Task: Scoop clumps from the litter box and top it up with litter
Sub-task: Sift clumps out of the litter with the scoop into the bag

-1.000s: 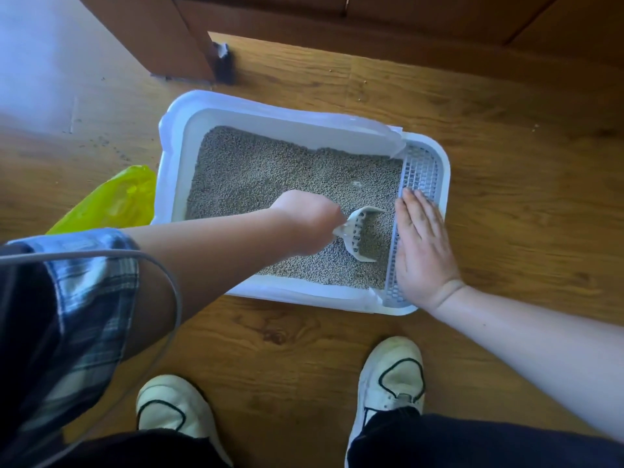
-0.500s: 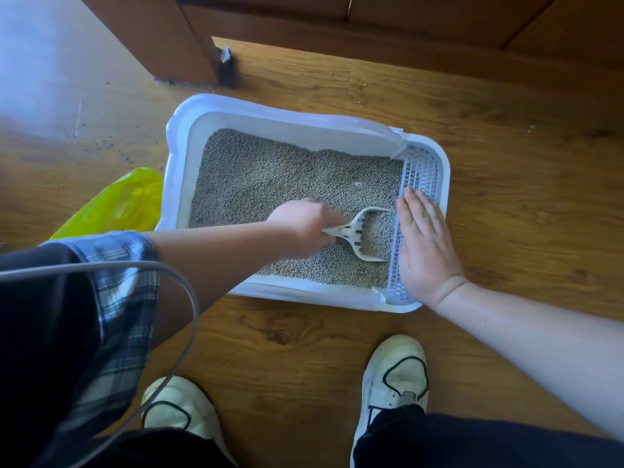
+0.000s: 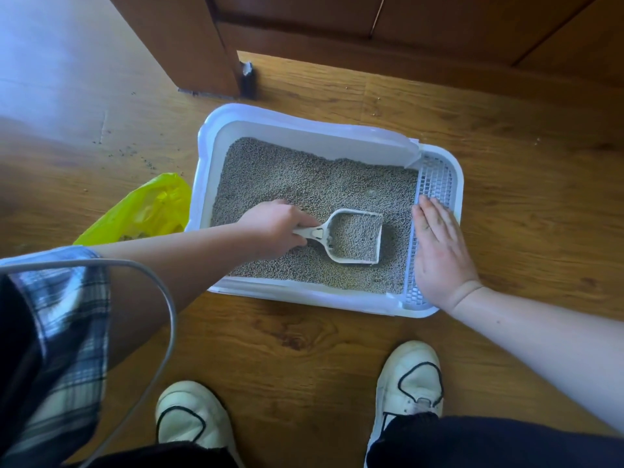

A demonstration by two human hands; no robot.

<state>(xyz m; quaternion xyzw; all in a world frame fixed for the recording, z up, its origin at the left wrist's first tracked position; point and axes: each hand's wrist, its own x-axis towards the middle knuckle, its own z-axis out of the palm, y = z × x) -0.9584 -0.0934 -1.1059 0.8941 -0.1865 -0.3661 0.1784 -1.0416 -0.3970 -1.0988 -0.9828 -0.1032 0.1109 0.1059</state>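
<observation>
A white litter box (image 3: 209,146) lined with white plastic sits on the wooden floor, filled with grey litter (image 3: 287,177). My left hand (image 3: 273,228) grips the handle of a white slotted scoop (image 3: 354,236), which lies flat in the litter near the box's right end with litter in its bowl. My right hand (image 3: 439,251) rests flat, fingers straight, on the grated ledge (image 3: 435,180) at the box's right side.
A yellow plastic bag (image 3: 145,211) lies open on the floor left of the box. A wooden door and frame (image 3: 189,38) stand behind. Spilled granules dot the floor (image 3: 128,152) at the left. My two white shoes (image 3: 410,380) stand near the box's front edge.
The scoop has turned from tilted on edge to lying flat with its bowl up and full of litter. My left hand has shifted left. My right hand has stayed on the grate.
</observation>
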